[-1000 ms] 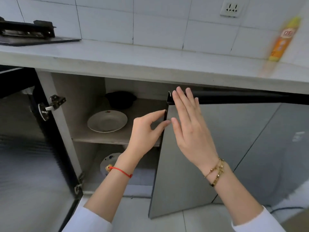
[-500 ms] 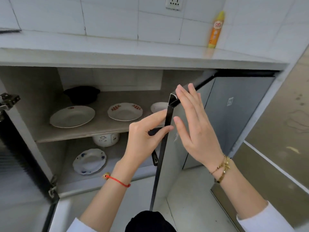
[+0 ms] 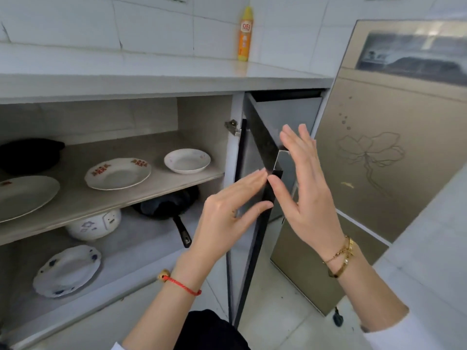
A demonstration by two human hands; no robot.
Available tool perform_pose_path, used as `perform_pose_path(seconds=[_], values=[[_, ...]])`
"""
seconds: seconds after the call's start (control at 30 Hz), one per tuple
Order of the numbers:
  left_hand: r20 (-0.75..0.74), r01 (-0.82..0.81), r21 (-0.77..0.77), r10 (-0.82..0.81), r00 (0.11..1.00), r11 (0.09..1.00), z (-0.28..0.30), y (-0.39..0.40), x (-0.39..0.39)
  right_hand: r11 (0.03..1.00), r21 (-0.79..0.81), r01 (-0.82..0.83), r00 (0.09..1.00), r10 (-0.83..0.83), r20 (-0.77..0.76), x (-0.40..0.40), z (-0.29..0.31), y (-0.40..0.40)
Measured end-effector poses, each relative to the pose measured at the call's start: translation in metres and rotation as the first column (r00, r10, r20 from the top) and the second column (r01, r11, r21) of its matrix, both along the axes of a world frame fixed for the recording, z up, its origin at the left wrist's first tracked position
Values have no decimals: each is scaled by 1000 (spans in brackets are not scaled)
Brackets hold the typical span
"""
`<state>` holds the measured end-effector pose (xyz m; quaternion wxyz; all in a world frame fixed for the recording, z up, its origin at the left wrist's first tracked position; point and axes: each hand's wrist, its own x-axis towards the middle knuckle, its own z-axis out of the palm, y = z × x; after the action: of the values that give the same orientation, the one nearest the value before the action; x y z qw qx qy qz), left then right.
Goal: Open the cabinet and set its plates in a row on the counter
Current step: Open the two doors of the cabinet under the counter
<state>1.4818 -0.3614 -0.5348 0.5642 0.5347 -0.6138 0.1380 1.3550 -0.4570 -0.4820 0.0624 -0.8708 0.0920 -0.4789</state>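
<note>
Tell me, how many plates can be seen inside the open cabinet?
4. Upper shelf: a plain plate at left, a red-patterned plate in the middle, a small plate at right. Lower shelf: a blue-patterned plate. More may be hidden at left.

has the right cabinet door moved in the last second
Yes. The right cabinet door has swung outward to the right on its hinge, away from the shelf, uncovering more plates. Both hands are at its edge.

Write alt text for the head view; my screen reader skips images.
Two bare hands, left hand and right hand, swing a dark cabinet door open, revealing white ceramic plates on grey shelves beneath a white counter.
</note>
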Motion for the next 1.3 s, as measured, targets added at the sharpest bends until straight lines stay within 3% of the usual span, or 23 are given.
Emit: perform_pose_path(seconds=[0.43,0.67,0.87,1.3], values=[[149,-38,-46,45,988,998,-2,-79,-64,940,-39,340,940,-341,-21,-69,0,-45],[274,-107,137,66,959,985,0,-116,-83,888,-4,459,888,-459,-5,-89,0,-80],[371,-83,361,-62,927,929,-4,-151,-94,838,-17,546,837,-546,-22,-105,3,-118],[364,-130,477,-61,929,869,-8,-186,-110,809,3,588,805,-585,-100,-114,9,-143]])
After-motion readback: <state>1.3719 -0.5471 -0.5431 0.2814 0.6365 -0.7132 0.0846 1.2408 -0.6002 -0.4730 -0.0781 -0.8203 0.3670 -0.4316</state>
